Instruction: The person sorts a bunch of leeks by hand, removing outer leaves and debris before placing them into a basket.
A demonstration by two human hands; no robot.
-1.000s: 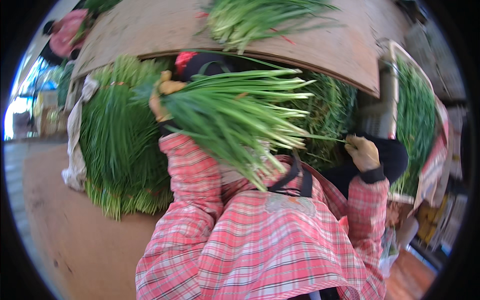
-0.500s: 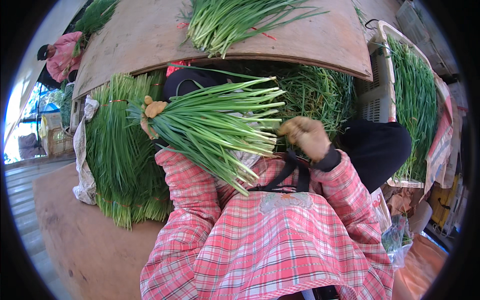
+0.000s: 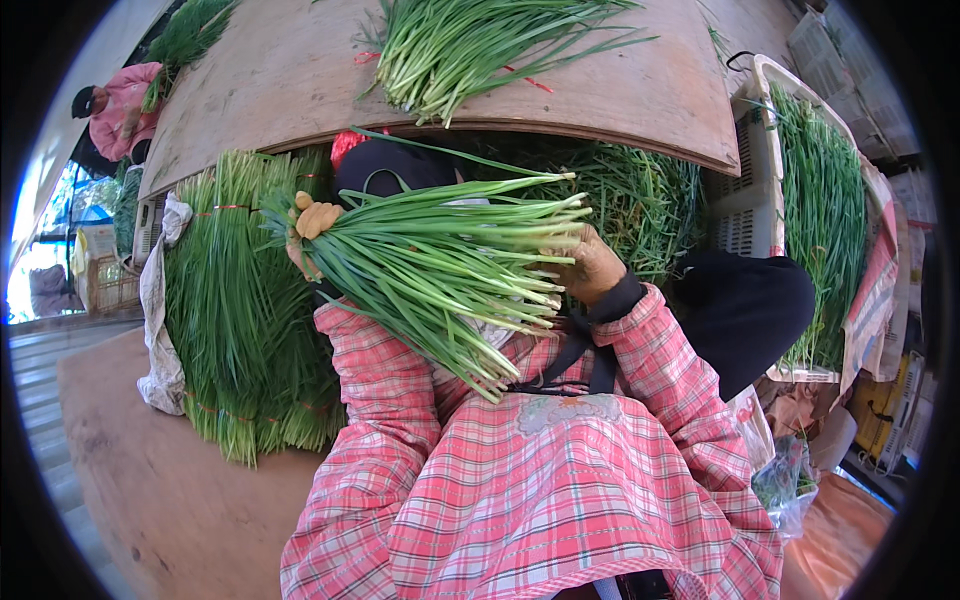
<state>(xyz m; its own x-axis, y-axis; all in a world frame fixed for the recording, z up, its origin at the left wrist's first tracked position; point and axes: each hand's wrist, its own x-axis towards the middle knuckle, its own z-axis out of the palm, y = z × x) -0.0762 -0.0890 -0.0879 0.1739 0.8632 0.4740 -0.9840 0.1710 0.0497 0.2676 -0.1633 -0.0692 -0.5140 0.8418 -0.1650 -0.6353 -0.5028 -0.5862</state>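
A loose fan of garlic chives (image 3: 440,250) lies across my lap, pale cut stems to the right and green leaves to the left. My left hand (image 3: 312,228), with tan coverings on its fingers, is closed around the leafy part. At the stem ends, my right hand (image 3: 592,268) has its fingers curled in among the stalks; the fingertips are partly hidden behind them. Close by on the left stand tied bundles of chives (image 3: 235,300) with thin red bands. Beyond the bunch, loose green leaves (image 3: 640,200) are heaped under the board's edge.
A wooden board (image 3: 290,90) spans the far side, carrying another pile of chives (image 3: 470,50) and red ties. To the right stands a white plastic crate (image 3: 775,150) filled with chives. A person (image 3: 125,110) in pink is at the far left. A plastic bag (image 3: 785,480) lies at lower right.
My right hand has moved left and slightly up, from beside the stem ends to in among them. The bunch has shifted slightly right, still in my left hand.
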